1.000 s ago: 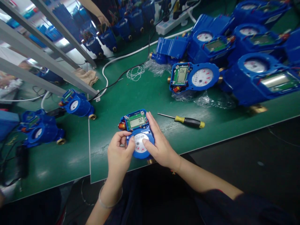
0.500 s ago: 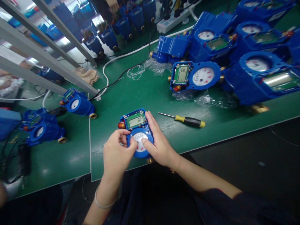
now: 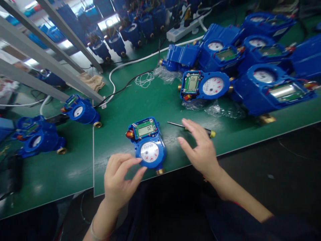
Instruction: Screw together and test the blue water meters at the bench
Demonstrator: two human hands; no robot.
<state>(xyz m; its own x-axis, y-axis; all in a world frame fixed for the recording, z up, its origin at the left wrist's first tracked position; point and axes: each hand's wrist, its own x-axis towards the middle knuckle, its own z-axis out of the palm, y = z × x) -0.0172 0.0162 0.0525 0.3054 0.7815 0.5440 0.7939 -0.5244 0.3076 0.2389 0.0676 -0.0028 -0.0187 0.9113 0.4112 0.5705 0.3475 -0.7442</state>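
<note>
Blue meter [image 3: 148, 146] lies just beside the left fingers [image 3: 132, 162], perhaps touching them

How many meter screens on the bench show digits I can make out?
2: one on the front meter nearest the left hand, one on the sideways meter beyond the screwdriver. Others are too unclear to read; some may be hidden.

Green tabletop [image 3: 112, 127] with blue meters [image 3: 149, 152], screwdriver [image 3: 212, 134]
</note>
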